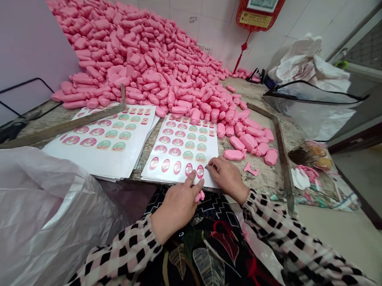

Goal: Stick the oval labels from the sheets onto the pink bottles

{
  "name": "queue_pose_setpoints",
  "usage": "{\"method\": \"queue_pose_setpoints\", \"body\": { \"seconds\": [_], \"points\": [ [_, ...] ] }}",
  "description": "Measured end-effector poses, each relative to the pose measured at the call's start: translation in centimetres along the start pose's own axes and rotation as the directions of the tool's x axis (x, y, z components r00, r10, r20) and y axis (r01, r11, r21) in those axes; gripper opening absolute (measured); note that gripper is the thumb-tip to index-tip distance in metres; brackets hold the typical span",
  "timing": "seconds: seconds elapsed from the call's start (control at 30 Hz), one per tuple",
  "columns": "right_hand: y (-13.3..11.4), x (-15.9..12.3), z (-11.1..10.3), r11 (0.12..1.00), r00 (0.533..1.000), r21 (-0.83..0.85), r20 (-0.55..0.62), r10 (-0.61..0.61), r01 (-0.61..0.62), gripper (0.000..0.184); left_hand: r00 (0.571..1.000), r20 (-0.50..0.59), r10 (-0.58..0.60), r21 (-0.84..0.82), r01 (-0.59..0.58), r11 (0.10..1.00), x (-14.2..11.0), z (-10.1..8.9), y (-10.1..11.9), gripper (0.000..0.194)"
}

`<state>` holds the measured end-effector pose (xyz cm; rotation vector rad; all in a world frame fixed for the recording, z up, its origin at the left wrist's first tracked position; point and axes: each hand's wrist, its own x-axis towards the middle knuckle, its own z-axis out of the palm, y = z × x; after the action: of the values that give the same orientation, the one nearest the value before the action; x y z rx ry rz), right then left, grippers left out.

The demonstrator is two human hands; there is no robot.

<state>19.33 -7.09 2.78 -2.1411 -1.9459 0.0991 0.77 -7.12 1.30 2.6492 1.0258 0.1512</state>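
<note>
A white sheet of stickers [163,177] lies at the table's front edge, printed with pink and green oval labels. My left hand [178,204] rests at its lower edge, index finger stretched onto the bottom row. Under its curled fingers pokes out the knobbly end of a small pink plastic bottle [200,197]; the rest is hidden by the palm. My right hand [227,177] is at the sheet's lower right corner, thumb and fingertips drawn together beside the last oval sticker [200,171]. Something thin and dark shows at those fingertips, too small to name.
A large heap of pink bottles [147,59] covers the table's back. To the left lie more sticker sheets [81,154] under a wooden strip [60,127], near a big plastic bag [46,212]. A wooden edging [285,167] and a brush [303,155] are at right.
</note>
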Motion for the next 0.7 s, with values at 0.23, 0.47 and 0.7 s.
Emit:
{"method": "queue_pose_setpoints", "body": {
  "seconds": [0.23, 0.47, 0.7],
  "points": [
    [0.3, 0.2, -0.6, 0.997, 0.996, -0.038, 0.055, -0.070, 0.072, 0.019, 0.999, 0.016, -0.050, 0.025, 0.050, 0.998, -0.4, 0.7, 0.3, 0.056],
    [0.6, 0.2, -0.3, 0.996, 0.995, -0.025, 0.048, -0.084, 0.085, 0.019, 0.999, 0.000, -0.054, -0.021, 0.054, 0.998, -0.4, 1.1, 0.2, 0.054],
    [0.6, -0.2, 0.4, 0.991, 0.998, 0.130, 0.054, -0.021, 0.014, 0.016, 0.998, 0.015, -0.056, -0.014, 0.056, 0.998, -0.1, 1.2, 0.2, 0.060]
  ]
}}
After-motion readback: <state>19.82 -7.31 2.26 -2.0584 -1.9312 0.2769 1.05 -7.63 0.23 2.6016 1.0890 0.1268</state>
